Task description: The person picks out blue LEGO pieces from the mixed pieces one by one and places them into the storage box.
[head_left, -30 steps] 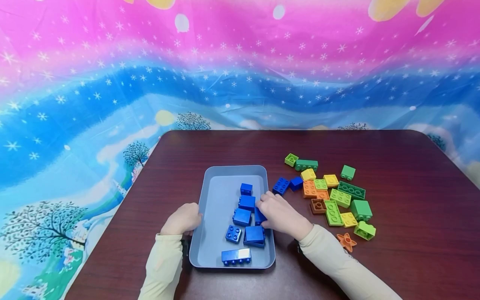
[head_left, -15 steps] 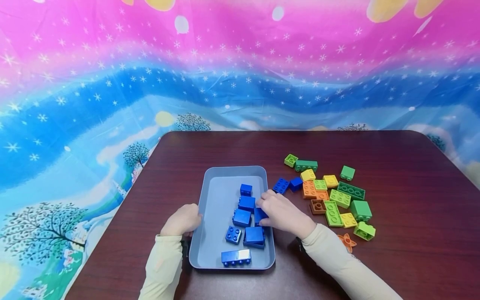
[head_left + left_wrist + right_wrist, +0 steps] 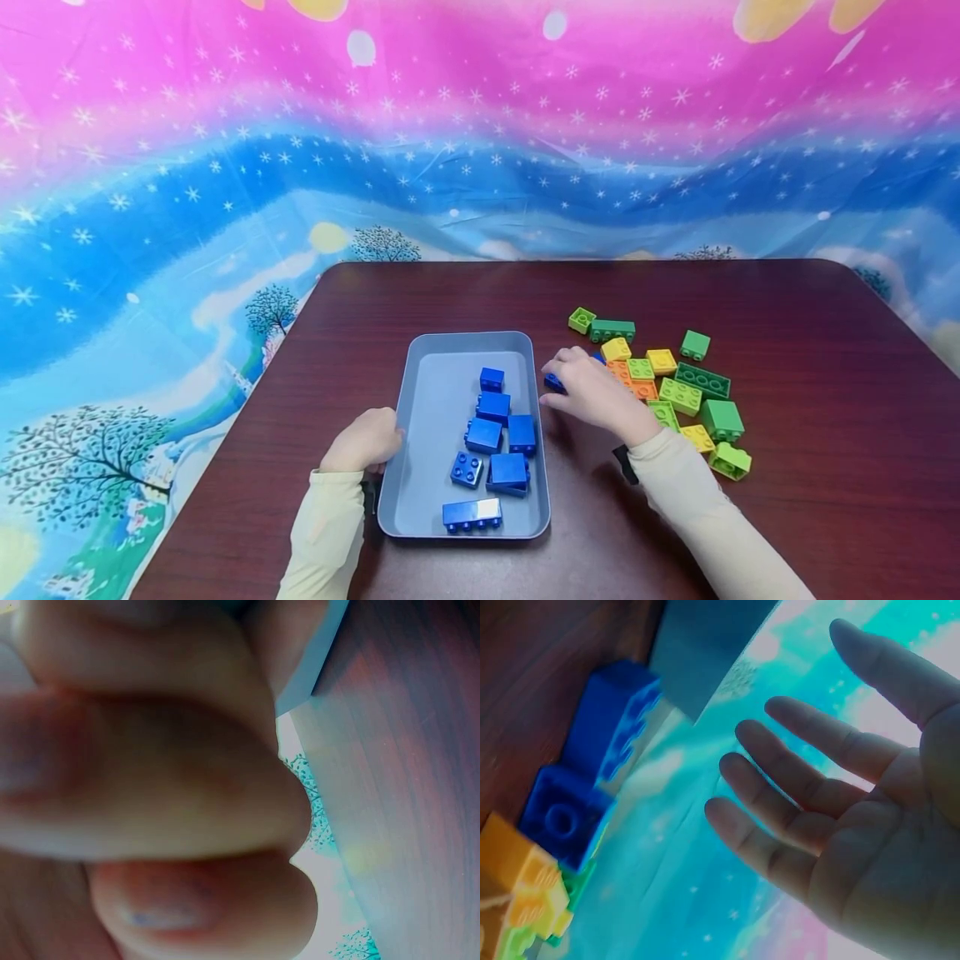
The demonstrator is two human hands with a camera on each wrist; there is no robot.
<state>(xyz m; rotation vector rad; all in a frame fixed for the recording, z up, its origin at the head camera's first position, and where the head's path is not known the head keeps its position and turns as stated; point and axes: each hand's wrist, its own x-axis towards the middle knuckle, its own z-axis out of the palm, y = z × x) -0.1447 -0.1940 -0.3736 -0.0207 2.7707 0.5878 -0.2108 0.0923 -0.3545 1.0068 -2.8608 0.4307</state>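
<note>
A grey tray [image 3: 435, 392] lies on the table with several blue toy bricks [image 3: 483, 435] in its right half. My left hand [image 3: 363, 442] holds the tray's left rim with curled fingers; in the left wrist view those fingers hide most of the tray. Just right of the tray, my right hand [image 3: 592, 392] hovers over a blue studded brick [image 3: 554, 382], mostly covering it. The right wrist view shows this hand's fingers spread and holding nothing, apart from the long blue brick [image 3: 604, 724] and a second blue brick [image 3: 562, 817] lying hollow side toward the camera.
Loose green, yellow and orange bricks [image 3: 681, 396] spread across the table [image 3: 817, 400] to the right, partly behind my right hand. A green brick [image 3: 612, 331] lies farther back. A patterned cloth [image 3: 480, 167] hangs behind the table.
My right hand has let go of a blue brick, which now lies inside the tray by its right wall. It has moved right and back, out of the tray. My left hand has stayed put.
</note>
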